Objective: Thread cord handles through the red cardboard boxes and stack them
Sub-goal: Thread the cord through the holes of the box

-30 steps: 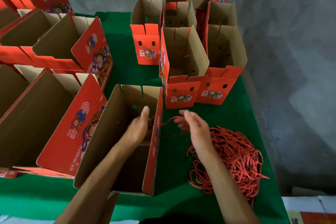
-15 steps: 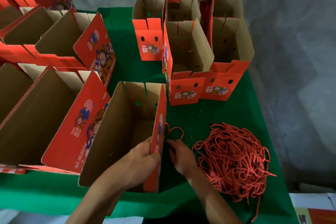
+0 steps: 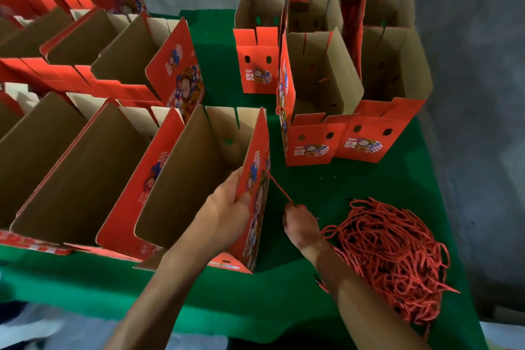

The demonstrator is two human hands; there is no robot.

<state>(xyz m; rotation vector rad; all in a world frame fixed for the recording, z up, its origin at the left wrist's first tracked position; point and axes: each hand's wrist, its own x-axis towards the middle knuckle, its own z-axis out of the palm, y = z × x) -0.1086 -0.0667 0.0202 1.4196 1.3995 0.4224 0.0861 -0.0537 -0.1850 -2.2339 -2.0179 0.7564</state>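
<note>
A small packing workshop, set up for hand assembly of gift boxes.

A table [image 3: 284,310] under a green cloth stands against a bare grey concrete wall [image 3: 468,37], with no furnishing or decoration in sight. Dozens of identical red printed boxes [image 3: 309,148] stand open on it in rows, their brown insides showing and their flaps punched with paired holes, which points to batch work rather than household use. A loose heap of red cords [image 3: 392,253] lies on the cloth beside them as bulk stock. More flat printed card shows at the lower right corner.
</note>
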